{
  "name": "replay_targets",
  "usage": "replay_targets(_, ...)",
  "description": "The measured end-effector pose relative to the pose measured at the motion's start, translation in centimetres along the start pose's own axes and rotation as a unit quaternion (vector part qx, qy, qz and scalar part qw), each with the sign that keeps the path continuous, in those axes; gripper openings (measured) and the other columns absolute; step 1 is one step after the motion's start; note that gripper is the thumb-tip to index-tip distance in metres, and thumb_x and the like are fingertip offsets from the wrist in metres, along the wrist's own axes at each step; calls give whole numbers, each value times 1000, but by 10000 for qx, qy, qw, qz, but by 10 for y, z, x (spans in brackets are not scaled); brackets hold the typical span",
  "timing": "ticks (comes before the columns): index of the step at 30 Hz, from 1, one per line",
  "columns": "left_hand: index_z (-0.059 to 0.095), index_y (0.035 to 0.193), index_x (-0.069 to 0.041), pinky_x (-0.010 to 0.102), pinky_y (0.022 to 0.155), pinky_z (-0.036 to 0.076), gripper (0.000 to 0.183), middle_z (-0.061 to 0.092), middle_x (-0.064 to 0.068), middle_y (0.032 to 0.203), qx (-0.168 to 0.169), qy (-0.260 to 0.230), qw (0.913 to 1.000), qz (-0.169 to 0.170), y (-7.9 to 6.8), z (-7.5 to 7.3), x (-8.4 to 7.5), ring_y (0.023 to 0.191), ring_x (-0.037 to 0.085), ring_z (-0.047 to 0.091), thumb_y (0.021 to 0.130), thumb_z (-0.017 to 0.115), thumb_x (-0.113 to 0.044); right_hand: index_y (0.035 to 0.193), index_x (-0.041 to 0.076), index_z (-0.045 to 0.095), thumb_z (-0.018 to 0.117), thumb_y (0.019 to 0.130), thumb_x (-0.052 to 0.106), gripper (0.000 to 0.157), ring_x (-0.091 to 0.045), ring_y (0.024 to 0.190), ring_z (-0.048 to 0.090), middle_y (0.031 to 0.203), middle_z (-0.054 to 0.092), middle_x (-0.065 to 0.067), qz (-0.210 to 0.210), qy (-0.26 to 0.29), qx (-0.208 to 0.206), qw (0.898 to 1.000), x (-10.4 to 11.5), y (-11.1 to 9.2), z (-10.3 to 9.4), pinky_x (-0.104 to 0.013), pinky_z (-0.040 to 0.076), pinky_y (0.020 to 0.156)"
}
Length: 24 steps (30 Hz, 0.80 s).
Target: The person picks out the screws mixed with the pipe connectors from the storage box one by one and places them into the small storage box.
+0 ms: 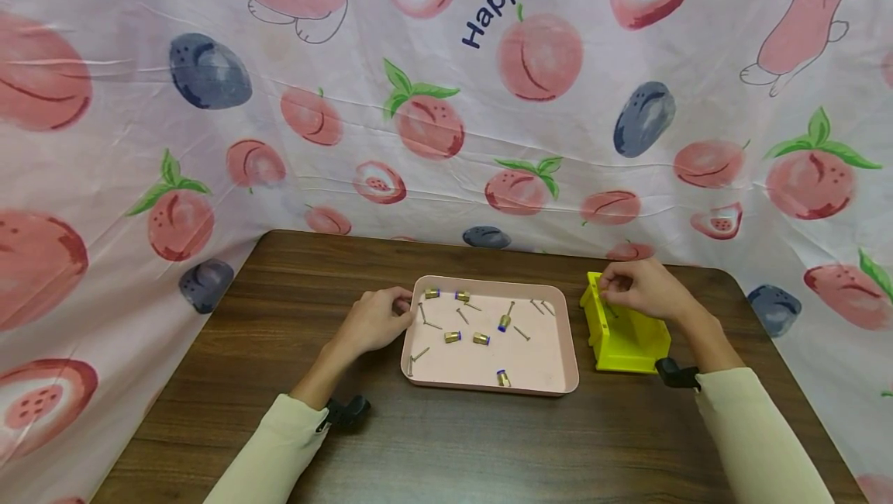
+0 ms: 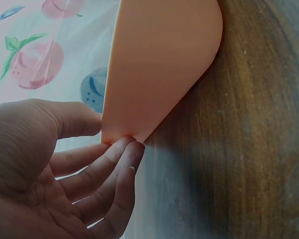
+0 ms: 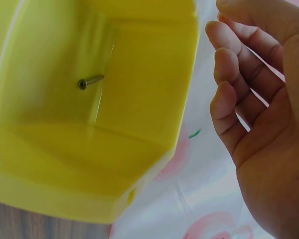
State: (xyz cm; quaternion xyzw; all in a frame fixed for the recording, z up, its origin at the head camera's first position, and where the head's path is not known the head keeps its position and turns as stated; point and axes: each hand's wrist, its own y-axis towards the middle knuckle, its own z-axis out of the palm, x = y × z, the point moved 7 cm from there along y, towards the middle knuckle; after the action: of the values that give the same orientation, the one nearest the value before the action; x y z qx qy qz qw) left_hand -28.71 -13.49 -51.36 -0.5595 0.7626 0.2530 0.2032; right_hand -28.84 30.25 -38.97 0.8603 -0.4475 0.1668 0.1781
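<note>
Pale sleeves [image 1: 760, 430] lead to two bare hands. The left hand [image 1: 377, 319] pinches the left edge of a pink tray [image 1: 544, 360] between thumb and fingers. The right hand [image 1: 645, 287], fingers loosely bent, is over a yellow bin [image 1: 631, 345] holding a screw [image 3: 92, 81]. Scattered in the tray are loose screws [image 1: 522, 333] and six blue-ended brass fittings [image 1: 481, 339]. Beyond the brown wooden table [image 1: 446, 442] hangs peach-patterned cloth [image 1: 593, 155].
</note>
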Motion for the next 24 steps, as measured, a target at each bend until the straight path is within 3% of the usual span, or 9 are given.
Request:
replay_targets(7,80,124,-11,39,77,55,34,74,-12,93,-25,117,9998,-145,6,10,13,80,9,67,96,76,-31,93,10,76,88,90,6,13,-9,71,55,78,61,10,-125,-38,-60,9999,11,6,3,-26,49,65)
replay_targets(16,80,125,-14,40,77,56,35,73,-16,92,-16,72,9999,-149,13,19,28,80,10,68,96,78,-34,94,12,78,86,91,4,12,-10,72,58,81,68,11,-199,50,162,9997,24,17,10,-26,53,68)
replay_targets(21,80,125,-16,40,76,56,35,73,-16,93,-25,88,9998,-165,13,19,29,79,10,68,95,79,-34,92,9,78,85,90,6,9,-8,69,58,75,65,13,-479,59,161,9987,38,24,13,-26,52,66)
replay_targets(24,80,125,-14,40,76,55,35,75,-14,94,-10,126,9998,-148,11,17,24,80,10,68,96,78,-32,93,8,78,85,90,4,8,-10,68,57,74,63,12,-427,142,272,9986,42,28,17,-26,52,64)
